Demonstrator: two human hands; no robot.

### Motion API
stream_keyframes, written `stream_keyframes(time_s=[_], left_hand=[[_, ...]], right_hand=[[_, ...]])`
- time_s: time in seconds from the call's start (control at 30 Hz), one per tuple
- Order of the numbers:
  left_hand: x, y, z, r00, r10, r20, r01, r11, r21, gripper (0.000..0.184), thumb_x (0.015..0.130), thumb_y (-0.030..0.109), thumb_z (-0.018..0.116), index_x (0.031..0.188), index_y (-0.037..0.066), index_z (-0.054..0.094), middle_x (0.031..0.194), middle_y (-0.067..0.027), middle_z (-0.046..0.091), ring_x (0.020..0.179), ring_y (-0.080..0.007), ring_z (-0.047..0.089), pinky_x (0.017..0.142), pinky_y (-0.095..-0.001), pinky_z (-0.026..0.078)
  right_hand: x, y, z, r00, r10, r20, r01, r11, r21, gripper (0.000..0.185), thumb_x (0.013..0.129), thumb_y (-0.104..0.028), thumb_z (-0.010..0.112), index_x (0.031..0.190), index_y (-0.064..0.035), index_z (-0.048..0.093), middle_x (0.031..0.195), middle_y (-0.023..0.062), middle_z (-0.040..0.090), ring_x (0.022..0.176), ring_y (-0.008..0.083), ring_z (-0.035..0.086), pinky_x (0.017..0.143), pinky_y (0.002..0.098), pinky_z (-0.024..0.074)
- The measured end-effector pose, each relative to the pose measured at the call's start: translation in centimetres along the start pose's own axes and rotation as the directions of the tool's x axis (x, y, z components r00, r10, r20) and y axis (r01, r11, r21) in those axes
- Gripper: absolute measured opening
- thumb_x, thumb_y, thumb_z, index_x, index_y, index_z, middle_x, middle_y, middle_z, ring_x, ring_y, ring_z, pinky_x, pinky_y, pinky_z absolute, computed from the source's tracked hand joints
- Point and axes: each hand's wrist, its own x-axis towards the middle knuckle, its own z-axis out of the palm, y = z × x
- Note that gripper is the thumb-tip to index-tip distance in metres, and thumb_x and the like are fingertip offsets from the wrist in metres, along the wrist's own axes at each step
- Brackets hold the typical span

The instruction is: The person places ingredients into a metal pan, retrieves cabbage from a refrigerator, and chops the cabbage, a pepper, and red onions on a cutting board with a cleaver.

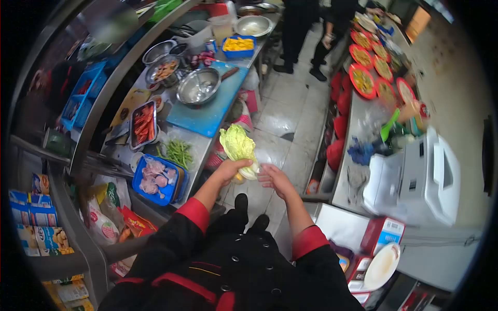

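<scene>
Leafy cabbage (pixel 239 142) is up in the air over the aisle floor (pixel 277 116), just off the edge of the left worktop (pixel 199 147). Left hand (pixel 226 172) has its fingers closed on the lower end. Right hand (pixel 276 180): fingers spread fairly wide, tips just beside the pale base; can't tell if they touch.

Left worktop is crowded: blue cutting board (pixel 181 116) runs near the aisle edge, metal bowl (pixel 182 95) on it. Green beans (pixel 175 153) lie near the same edge, next to the blue tray (pixel 137 182) of raw meat at the near corner.

Open room is the tiled aisle ahead, between left worktop and right worktop (pixel 356 120). Two people (pixel 299 33) stand at its far end, well apart from the hands.
</scene>
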Motion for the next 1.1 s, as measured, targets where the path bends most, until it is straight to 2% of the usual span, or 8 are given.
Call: stream_keyframes(time_s=[0.13,0.23,0.5,0.53,0.7,0.77,0.97,1.1], left_hand=[[1.7,5.1,-4.0,0.989,0.088,-0.120,-0.109,0.978,-0.179,0.036,0.089,0.020,0.070,0.117,-0.001,0.063,0.109,-0.0108,0.070,0.095,-0.0223,0.069,0.085,-0.0357,0.055],[3.6,8.3,-8.6,0.957,0.145,-0.253,-0.210,0.943,-0.257,0.035,0.091,0.021,0.069,0.117,-0.001,0.064,0.109,-0.0111,0.070,0.095,-0.0227,0.069,0.085,-0.0358,0.055],[6.2,14.0,-13.3,0.891,0.163,-0.423,-0.369,0.803,-0.468,0.050,0.094,0.027,0.061,0.134,0.000,0.054,0.114,-0.0108,0.067,0.102,-0.0228,0.066,0.086,-0.0360,0.054],[6.3,14.5,-13.2,0.911,0.221,-0.349,-0.383,0.770,-0.511,0.052,0.093,0.027,0.060,0.137,0.000,0.052,0.115,-0.0102,0.066,0.103,-0.0218,0.065,0.086,-0.0365,0.054],[5.6,18.7,-11.9,0.893,0.354,-0.279,-0.450,0.713,-0.538,0.066,0.088,0.036,0.062,0.140,-0.002,0.047,0.132,-0.0145,0.060,0.117,-0.0266,0.060,0.101,-0.0388,0.048],[5.3,20.5,-12.4,0.877,0.385,-0.288,-0.481,0.689,-0.543,0.060,0.087,0.035,0.065,0.132,-0.003,0.055,0.133,-0.0167,0.059,0.123,-0.0278,0.057,0.106,-0.0400,0.044],[4.1,21.3,-15.0,0.678,0.227,-0.699,-0.545,0.794,-0.270,0.038,0.085,0.017,0.067,0.115,-0.004,0.062,0.111,-0.0178,0.068,0.101,-0.0276,0.066,0.092,-0.0391,0.052],[5.7,20.8,-12.2,0.467,0.127,-0.875,-0.605,0.768,-0.211,0.042,0.079,0.004,0.071,0.118,0.000,0.056,0.096,-0.0112,0.066,0.089,-0.0231,0.066,0.081,-0.0367,0.055]], right_hand=[[5.0,-9.6,5.2,0.992,-0.064,0.107,0.079,0.986,-0.144,0.052,0.098,-0.048,0.057,0.134,-0.0114,0.052,0.112,0.0068,0.065,0.091,0.0172,0.064,0.076,0.0324,0.0523],[10.7,-13.5,9.6,0.960,0.073,0.269,-0.017,0.979,-0.204,0.057,0.098,-0.050,0.054,0.137,-0.0086,0.048,0.121,0.0117,0.060,0.097,0.0198,0.063,0.081,0.0350,0.0520],[20.3,-14.6,18.2,0.762,0.185,0.621,-0.326,0.937,0.121,0.075,0.097,-0.069,0.036,0.148,-0.0145,0.031,0.137,0.0112,0.053,0.106,0.0296,0.066,0.077,0.0410,0.0589],[20.6,-15.8,18.2,0.778,0.206,0.594,-0.365,0.917,0.159,0.058,0.101,-0.060,0.039,0.144,-0.0204,0.039,0.129,0.0069,0.059,0.097,0.0228,0.066,0.074,0.0376,0.0571],[23.5,-22.6,17.5,0.768,0.212,0.605,-0.219,0.974,-0.063,0.047,0.102,-0.041,0.050,0.142,-0.0191,0.040,0.111,0.0050,0.063,0.085,0.0167,0.066,0.067,0.0309,0.0563],[25.1,-25.9,17.9,0.624,0.313,0.716,-0.268,0.946,-0.180,0.046,0.102,-0.041,0.050,0.140,-0.0174,0.042,0.108,0.0063,0.064,0.083,0.0157,0.066,0.065,0.0278,0.0559],[34.8,-30.1,19.1,0.473,0.367,0.801,-0.413,0.895,-0.166,0.044,0.102,-0.047,0.039,0.130,-0.0152,0.052,0.108,0.0085,0.065,0.086,0.0230,0.067,0.062,0.0370,0.0532],[38.8,-35.4,22.3,0.430,0.419,0.800,-0.434,0.873,-0.223,0.040,0.099,-0.034,0.043,0.134,-0.0159,0.050,0.117,0.0097,0.062,0.099,0.0231,0.064,0.074,0.0445,0.0564]])
